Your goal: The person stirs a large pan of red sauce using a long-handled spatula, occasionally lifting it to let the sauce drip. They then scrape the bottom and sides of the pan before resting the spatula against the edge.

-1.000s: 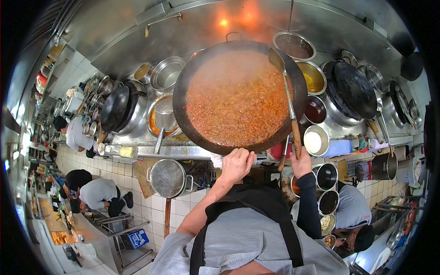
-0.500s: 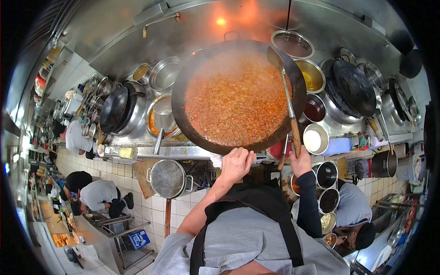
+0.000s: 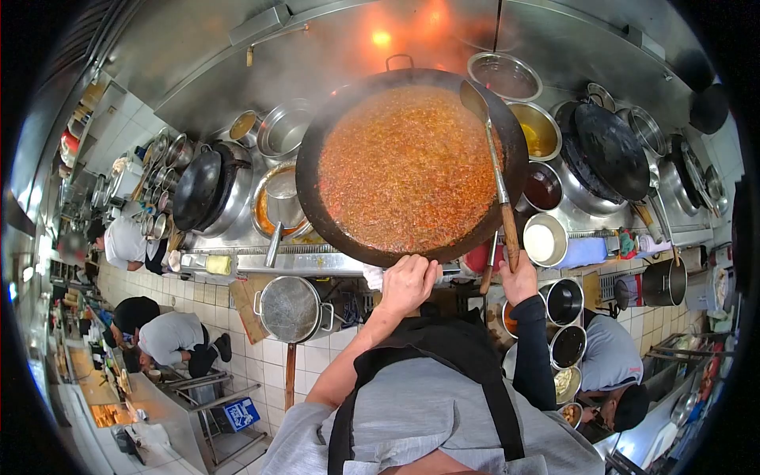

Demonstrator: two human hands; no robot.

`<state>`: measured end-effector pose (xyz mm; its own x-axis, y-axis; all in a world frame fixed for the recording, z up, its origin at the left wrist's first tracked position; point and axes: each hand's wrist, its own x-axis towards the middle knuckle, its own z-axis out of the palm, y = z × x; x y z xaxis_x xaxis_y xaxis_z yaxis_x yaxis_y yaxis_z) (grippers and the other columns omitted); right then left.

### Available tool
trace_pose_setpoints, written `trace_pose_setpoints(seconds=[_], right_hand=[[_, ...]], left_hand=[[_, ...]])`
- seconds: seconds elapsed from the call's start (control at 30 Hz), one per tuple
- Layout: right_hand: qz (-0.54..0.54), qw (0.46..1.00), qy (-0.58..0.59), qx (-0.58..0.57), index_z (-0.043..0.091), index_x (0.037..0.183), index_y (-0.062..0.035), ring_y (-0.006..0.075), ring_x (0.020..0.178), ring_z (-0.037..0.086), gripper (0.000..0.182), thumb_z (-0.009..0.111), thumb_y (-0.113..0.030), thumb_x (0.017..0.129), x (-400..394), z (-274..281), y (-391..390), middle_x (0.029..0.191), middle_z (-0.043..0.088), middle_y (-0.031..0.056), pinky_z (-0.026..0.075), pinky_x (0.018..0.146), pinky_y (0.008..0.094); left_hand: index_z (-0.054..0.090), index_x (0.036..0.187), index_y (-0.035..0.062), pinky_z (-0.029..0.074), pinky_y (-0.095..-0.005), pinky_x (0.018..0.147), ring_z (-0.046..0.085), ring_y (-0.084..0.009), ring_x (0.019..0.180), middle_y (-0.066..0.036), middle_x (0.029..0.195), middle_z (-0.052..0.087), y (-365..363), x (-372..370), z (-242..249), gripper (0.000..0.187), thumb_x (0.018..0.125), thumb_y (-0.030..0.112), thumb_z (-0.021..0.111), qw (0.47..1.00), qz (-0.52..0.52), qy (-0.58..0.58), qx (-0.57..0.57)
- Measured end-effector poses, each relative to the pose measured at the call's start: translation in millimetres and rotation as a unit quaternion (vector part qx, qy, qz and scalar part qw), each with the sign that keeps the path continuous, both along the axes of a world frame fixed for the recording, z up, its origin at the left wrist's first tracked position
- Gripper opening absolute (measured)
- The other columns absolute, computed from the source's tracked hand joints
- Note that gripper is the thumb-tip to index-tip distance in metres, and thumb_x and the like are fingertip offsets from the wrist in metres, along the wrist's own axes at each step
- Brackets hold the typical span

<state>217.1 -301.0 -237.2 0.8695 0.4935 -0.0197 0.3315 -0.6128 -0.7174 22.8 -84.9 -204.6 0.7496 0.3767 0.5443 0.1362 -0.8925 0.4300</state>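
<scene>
A very large wok [image 3: 310, 198] in front of me is full of reddish-orange, steaming minced food [image 3: 408, 166]. My left hand [image 3: 410, 279] is closed at its near rim, with a white cloth [image 3: 373, 276] beside and partly under the fingers. Wrapped round the end of a wooden handle, my right hand [image 3: 518, 280] grips a long wok spatula [image 3: 499, 176]. The spatula leans along the wok's right side, its broad metal head over the food's far right edge. Just left of the right hand hangs another wooden-handled tool [image 3: 487, 279]; its head is hidden.
Left of the wok, a strainer [image 3: 283, 198] lies over a bowl. A bowl of yellow liquid [image 3: 538, 131] and a white-filled pot [image 3: 545, 240] stand right. Black woks [image 3: 609, 150] sit farther right. A strainer-topped pot [image 3: 290, 309] stands below. Co-workers [image 3: 178, 342] bend at left and right.
Steam over the wok has thinned and shifted toward the upper left, and the far handle shows more clearly. Flame glow behind is brighter. Both hands and the spatula stay nearly still.
</scene>
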Motion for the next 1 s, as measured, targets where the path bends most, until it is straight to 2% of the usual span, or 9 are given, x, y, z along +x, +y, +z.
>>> trace_pose_setpoints(seconds=[0.23, 0.67, 0.77, 1.0], right_hand=[[0.003, 1.000, 0.002, 0.000, 0.055, 0.106, 0.0015, 0.0589, 0.093, 0.066, 0.031, 0.075, -0.021, 0.096, 1.0, -1.6, -0.6, 0.090, 0.068, 0.0354, 0.051, 0.077, 0.0624], [0.004, 1.000, 0.007, -0.008, 0.056, 0.108, 0.0012, 0.0580, 0.093, 0.067, 0.031, 0.075, -0.020, 0.096, 0.3, 3.1, -0.1, 0.091, 0.069, 0.0342, 0.052, 0.078, 0.0610], [0.002, 1.000, 0.011, -0.004, 0.057, 0.107, 0.0009, 0.0577, 0.092, 0.067, 0.030, 0.075, -0.021, 0.096, -0.3, 4.3, 0.2, 0.090, 0.069, 0.0339, 0.052, 0.077, 0.0606], [0.001, 1.000, 0.008, -0.004, 0.057, 0.106, 0.0008, 0.0572, 0.092, 0.068, 0.030, 0.074, -0.022, 0.097, -1.1, 4.6, 0.6, 0.091, 0.070, 0.0339, 0.052, 0.078, 0.0602]], left_hand=[[0.057, 0.080, 0.0074, 0.051, -0.0472, 0.060, 0.064, -0.0339, 0.068, -0.011, 0.073, 0.059, -0.2, 0.2, -0.7, 0.028, 0.096, 0.013, 0.078, 1.000, 0.002, 0.001, 0.004], [0.058, 0.080, 0.0066, 0.051, -0.0487, 0.060, 0.065, -0.0356, 0.070, -0.012, 0.074, 0.060, -0.6, -0.7, 1.1, 0.028, 0.097, 0.015, 0.078, 1.000, 0.004, 0.008, -0.006], [0.059, 0.077, 0.0077, 0.053, -0.0460, 0.062, 0.066, -0.0327, 0.070, -0.011, 0.074, 0.061, -0.6, -0.7, 1.6, 0.029, 0.098, 0.017, 0.076, 1.000, 0.009, 0.019, 0.003], [0.058, 0.079, 0.0068, 0.052, -0.0482, 0.061, 0.066, -0.0351, 0.070, -0.012, 0.074, 0.061, -0.2, -0.4, 0.8, 0.028, 0.097, 0.015, 0.077, 1.000, 0.005, 0.008, -0.004]])
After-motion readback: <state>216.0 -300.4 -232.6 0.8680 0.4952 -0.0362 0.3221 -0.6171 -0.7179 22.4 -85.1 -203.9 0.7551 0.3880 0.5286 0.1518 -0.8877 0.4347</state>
